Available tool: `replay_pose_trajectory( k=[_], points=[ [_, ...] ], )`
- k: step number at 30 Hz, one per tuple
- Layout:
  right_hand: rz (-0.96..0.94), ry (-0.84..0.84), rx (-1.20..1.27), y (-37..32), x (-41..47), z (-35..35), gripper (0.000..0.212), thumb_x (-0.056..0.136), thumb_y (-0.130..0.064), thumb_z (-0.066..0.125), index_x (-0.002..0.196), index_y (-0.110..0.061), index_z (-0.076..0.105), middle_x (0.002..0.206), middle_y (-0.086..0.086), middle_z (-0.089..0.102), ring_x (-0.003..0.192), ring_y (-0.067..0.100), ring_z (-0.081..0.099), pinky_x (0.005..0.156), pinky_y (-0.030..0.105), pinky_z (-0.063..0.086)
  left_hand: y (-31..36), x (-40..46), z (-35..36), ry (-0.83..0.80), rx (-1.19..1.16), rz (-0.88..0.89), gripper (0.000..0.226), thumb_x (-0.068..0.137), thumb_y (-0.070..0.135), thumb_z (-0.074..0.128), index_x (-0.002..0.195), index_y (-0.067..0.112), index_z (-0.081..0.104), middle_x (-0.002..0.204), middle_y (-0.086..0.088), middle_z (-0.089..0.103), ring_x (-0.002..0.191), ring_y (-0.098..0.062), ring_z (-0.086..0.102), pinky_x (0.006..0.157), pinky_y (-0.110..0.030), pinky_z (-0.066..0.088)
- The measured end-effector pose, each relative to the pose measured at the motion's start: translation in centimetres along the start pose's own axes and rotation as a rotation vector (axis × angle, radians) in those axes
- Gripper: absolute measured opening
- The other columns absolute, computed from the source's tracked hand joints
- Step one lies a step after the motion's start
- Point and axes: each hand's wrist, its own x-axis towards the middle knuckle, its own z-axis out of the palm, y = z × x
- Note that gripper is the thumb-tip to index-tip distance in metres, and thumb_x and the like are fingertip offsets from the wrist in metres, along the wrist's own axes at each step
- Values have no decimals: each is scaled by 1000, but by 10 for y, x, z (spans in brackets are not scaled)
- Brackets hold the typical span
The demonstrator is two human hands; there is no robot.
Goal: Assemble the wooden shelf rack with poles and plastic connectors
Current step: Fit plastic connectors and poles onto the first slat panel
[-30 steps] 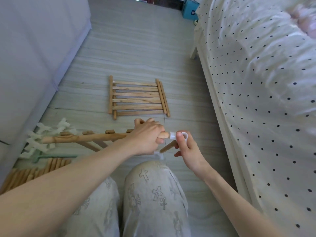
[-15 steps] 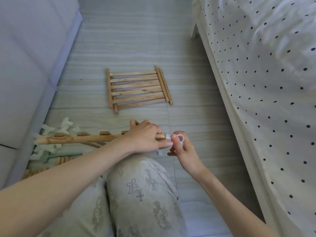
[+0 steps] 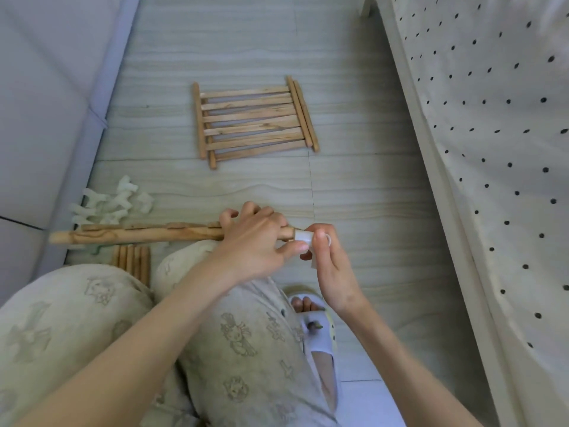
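Observation:
My left hand [image 3: 255, 241] grips the right end of a wooden pole [image 3: 135, 235] that lies level above my knee, with a slatted wooden piece behind it. My right hand [image 3: 331, 263] pinches a white plastic connector [image 3: 304, 237] that sits on the pole's right tip. A flat slatted wooden shelf [image 3: 252, 121] lies on the floor further ahead. A heap of white plastic connectors [image 3: 110, 201] lies on the floor at the left. Several loose poles [image 3: 132, 261] lie by my left knee.
A grey cushioned wall [image 3: 46, 103] runs along the left. A bed with a dotted white cover [image 3: 498, 149] fills the right side. My knees and a slippered foot [image 3: 317, 328] take up the lower part of the view. Grey wood-grain floor [image 3: 363, 180] lies between.
My head has tilted further down, so my foot and knees show more. Both hands stay at the pole's right tip, with the connector now seated closer on it.

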Motion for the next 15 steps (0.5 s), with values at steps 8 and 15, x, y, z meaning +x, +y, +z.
replay_pose_trajectory(
  k=[8, 15],
  points=[
    [10, 7, 31, 3, -1, 5, 25, 93, -36, 29, 96, -16, 45, 76, -1, 43, 64, 5, 41, 61, 13, 42, -2, -3, 6, 117, -24, 36, 31, 84, 60, 39, 69, 33, 42, 83, 17, 46, 105, -9, 35, 84, -33, 11],
    [0, -59, -29, 9, -10, 2, 14, 100, -17, 31, 97, -17, 45, 82, 0, 41, 59, 0, 41, 59, 8, 39, -6, -3, 9, 130, -60, 60, 28, 80, 62, 50, 73, 35, 45, 76, 22, 40, 100, -4, 30, 81, -31, 9]
  ],
)
